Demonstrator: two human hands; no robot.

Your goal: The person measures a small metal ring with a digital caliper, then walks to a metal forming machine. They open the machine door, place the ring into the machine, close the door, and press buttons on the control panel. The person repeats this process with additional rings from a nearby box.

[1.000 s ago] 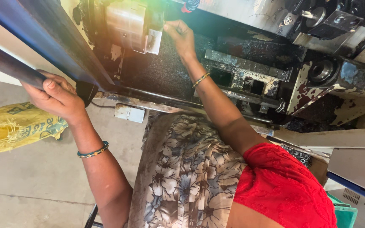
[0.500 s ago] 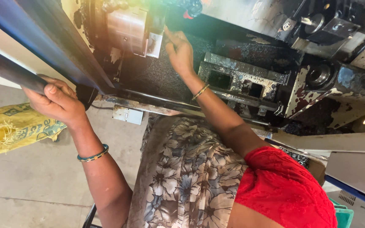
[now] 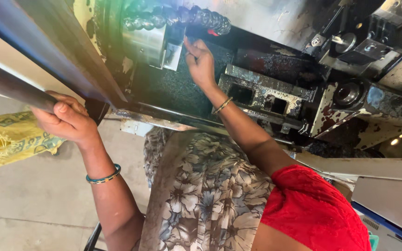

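I look down into a grimy lathe-type machine. My left hand (image 3: 66,118) is wrapped around a dark metal handle bar (image 3: 10,88) on the machine's sliding door at the left. My right hand (image 3: 200,60) reaches inside and pinches a small part at the face of the silver chuck (image 3: 152,39). What the fingertips hold is too small to make out. A black segmented coolant hose (image 3: 182,16) runs just above that hand. Bangles sit on both wrists.
The oily tool turret (image 3: 266,90) with square pockets lies right of my right forearm. More black machine parts (image 3: 364,44) fill the upper right. A yellow woven sack (image 3: 10,137) rests on the concrete floor at left. Grey sheet-metal covers (image 3: 387,195) lie at lower right.
My right hand has shifted slightly down and closer to the chuck face. The view has tilted, bringing the coolant hose into sight. My left hand keeps its grip on the bar.
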